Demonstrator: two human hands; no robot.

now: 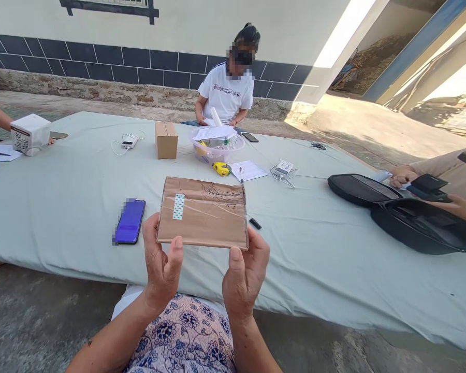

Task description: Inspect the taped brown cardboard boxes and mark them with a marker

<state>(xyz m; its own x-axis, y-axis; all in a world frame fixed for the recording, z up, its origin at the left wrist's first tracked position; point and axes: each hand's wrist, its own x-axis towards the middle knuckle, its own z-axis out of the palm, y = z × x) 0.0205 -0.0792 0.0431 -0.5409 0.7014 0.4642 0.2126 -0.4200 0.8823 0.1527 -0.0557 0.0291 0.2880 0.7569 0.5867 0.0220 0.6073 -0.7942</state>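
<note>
Between my two hands is a flat brown cardboard piece, raised above the table and tilted toward me. It carries a small strip of patterned tape at its left, clear tape across the middle and dark scribbled lines at the upper right. My left hand grips its lower left corner, thumb in front. At the lower right corner my right hand holds it the same way; the other fingers are partly hidden behind it. A phone with a blue screen lies left of the cardboard, and a black pen cap lies right of it.
A cloth-covered table spreads ahead. On it stand a small cardboard box, a plastic basket, a yellow tape measure and paper. A person sits opposite. At right, another person's hands are by an open black case.
</note>
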